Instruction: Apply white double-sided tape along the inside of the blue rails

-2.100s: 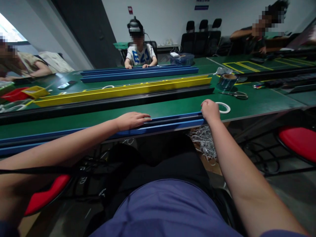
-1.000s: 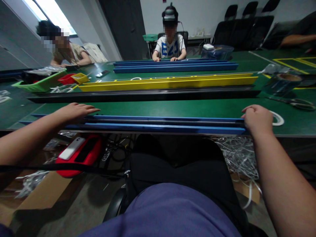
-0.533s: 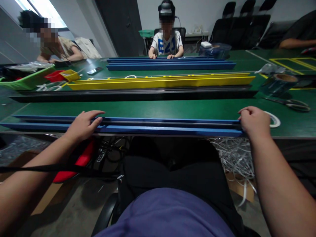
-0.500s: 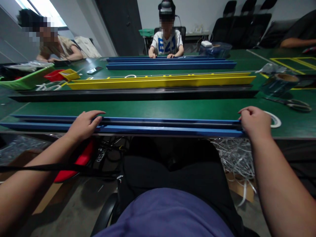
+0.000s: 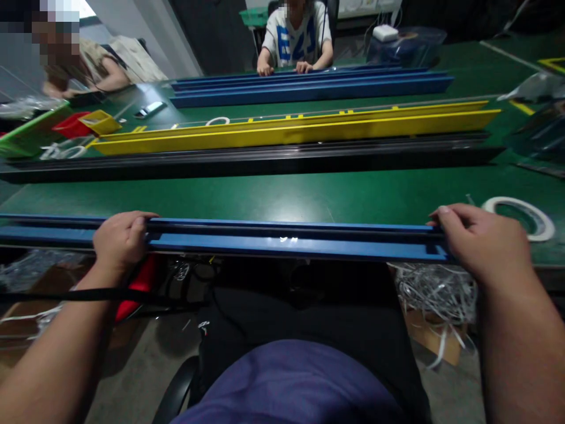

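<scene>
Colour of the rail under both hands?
The rail is blue with a dark groove; best seen in the head view.

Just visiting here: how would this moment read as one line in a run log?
left hand: gripping blue rail | right hand: gripping blue rail's end | nearby: white tape roll

The far seated person [image 5: 296,35] — head cut off by the top edge.

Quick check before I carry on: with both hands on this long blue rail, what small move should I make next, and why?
Probably lift the long blue rail evenly, both hands together: your left hand and right hand are both curled over it, far apart along its length, so it should stay level.
</scene>
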Demonstrator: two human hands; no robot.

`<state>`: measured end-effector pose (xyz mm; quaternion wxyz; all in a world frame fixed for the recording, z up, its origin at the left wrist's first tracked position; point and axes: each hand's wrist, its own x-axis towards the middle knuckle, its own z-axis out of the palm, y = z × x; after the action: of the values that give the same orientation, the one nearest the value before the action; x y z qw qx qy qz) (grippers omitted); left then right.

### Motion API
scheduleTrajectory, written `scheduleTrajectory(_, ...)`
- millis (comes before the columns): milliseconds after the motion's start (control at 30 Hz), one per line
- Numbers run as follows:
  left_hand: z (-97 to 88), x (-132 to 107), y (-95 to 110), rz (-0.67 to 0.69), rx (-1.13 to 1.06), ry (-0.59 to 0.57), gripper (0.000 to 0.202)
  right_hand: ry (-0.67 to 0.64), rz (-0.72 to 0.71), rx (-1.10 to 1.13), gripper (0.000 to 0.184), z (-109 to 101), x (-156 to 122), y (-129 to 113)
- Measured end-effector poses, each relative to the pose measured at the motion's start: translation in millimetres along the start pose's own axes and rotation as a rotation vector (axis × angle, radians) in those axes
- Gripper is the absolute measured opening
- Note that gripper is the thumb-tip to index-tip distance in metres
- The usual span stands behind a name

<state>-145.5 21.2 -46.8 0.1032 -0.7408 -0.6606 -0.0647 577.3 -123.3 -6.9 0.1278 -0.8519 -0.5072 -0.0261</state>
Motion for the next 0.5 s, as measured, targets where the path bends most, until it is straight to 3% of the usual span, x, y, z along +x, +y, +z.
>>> scheduleTrajectory(133, 4.3, -5, -5, 0.032, -0.01, 0.065, 0.067, -0.057, -0.057, -0.097, 0.064, -3, -4, -1)
scheduleTrajectory(500, 1.9, -15, -1, 0.124, -0.11, 0.22, 0.082, 0.119, -0.218, -0.08, 0.063, -3, -24, 10)
